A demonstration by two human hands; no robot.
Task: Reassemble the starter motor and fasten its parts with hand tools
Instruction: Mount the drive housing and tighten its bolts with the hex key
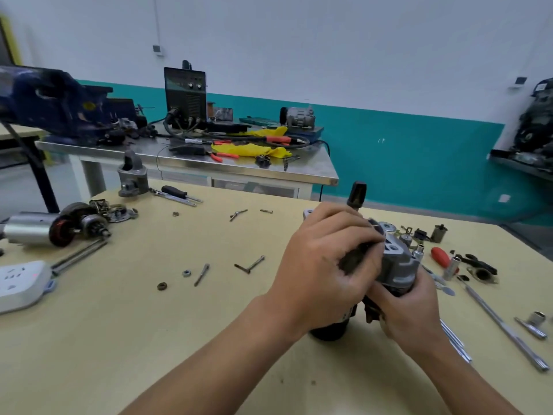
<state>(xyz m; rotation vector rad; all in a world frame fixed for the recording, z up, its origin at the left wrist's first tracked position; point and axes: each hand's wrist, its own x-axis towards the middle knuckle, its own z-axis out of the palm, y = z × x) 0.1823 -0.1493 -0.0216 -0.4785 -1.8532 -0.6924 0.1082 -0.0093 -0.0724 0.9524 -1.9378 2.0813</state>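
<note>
Fingers (347, 232) of my left hand (323, 259) curl over the starter motor (396, 263), right hand (410, 307) gripping its body, on the tabletop (179, 324), near right. Looks heavy, rigid metal: best held round the body.

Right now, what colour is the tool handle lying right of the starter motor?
Red handle, clearest in the head view.

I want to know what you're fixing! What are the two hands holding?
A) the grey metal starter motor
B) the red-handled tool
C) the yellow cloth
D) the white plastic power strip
A: the left hand and the right hand both grip the grey metal starter motor, while the white plastic power strip, the yellow cloth and the red-handled tool lie untouched.
</note>
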